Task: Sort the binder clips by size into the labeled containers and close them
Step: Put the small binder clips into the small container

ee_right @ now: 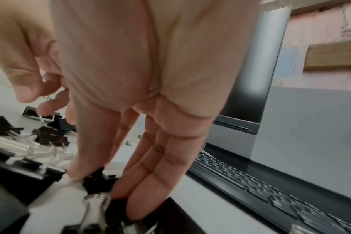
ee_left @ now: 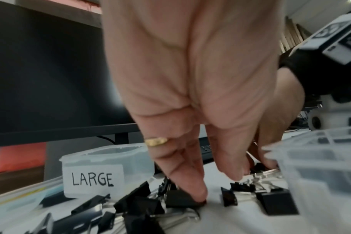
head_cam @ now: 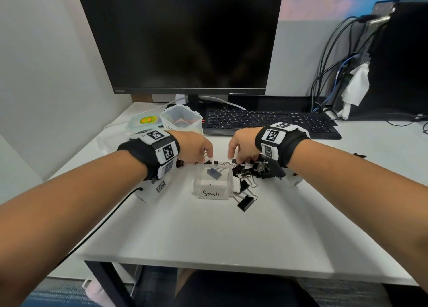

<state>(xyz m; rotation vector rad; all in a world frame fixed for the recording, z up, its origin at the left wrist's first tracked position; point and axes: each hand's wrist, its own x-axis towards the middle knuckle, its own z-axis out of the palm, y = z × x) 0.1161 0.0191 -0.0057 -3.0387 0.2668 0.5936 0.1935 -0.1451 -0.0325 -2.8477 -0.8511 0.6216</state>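
The binder clips [head_cam: 251,167] lie in a loose heap on the white bench [head_cam: 208,237], just behind and to the right of the open container marked "Small" [head_cam: 212,183]. One clip already lies inside this container. The container marked "LARGE" [ee_left: 102,171] stands further back on the left, near the monitor [head_cam: 180,35].

The heap runs mostly left to right, and most of it lies under the right hand [head_cam: 243,144], so I judge this hand is the nearer one for the clips on that side. In the right wrist view its fingers [ee_right: 154,182] reach straight down and touch the black clips, with the thumb apart; I cannot tell whether this grip already pinches one.

The left hand [head_cam: 194,148] is at the left end of the heap. In the left wrist view its grip is spread, and one fingertip [ee_left: 196,194] presses on a small black clip [ee_left: 180,199] directly below it. The "Small" container stands just in front of both hands, so the way for a small clip is short and toward the person.
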